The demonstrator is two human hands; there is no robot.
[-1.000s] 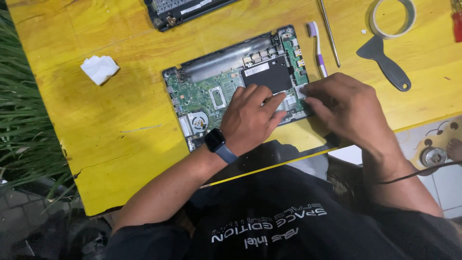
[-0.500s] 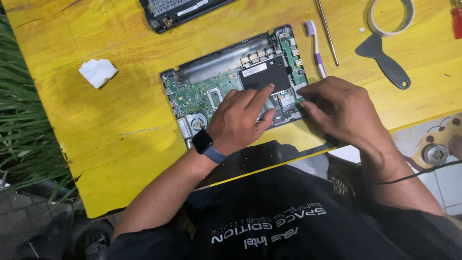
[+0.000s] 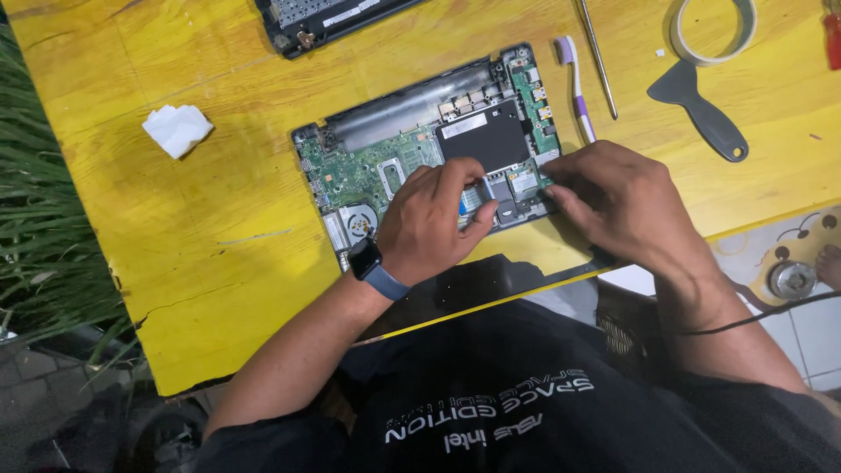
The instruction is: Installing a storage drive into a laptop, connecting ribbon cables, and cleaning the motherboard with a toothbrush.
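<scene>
Nearest the camera, a black shirt is filling the lower frame, and both forearms are reaching up from it onto the yellow tabletop (image 3: 219,254). The left hand (image 3: 434,229), wearing a dark smartwatch (image 3: 368,263) on a blue strap, is resting on the near part of the opened laptop base (image 3: 420,162); its fingers are lying flat and curled loosely over the green circuit board, with the index fingertip pressing beside a small pale module, so its grip is not closing around anything. The right hand (image 3: 622,206) is pressing down at the near right corner of the same base, fingers drawn together against the edge; whether anything is pinched under them cannot be told, since the fingertips are hiding that spot. The laptop base is lying open and tilted on the middle of the tabletop, showing a round fan at its near left and a black rectangular cover toward the right. Just beyond the right hand, a purple and white toothbrush (image 3: 575,88) is lying beside the base, with a thin metal rod (image 3: 597,57) next to it. Farther right are sitting a grey scraper (image 3: 701,114) and a roll of tape (image 3: 711,31). At the left a crumpled white tissue (image 3: 177,130) is lying, and at the far edge a black keyboard panel (image 3: 333,17) is showing
</scene>
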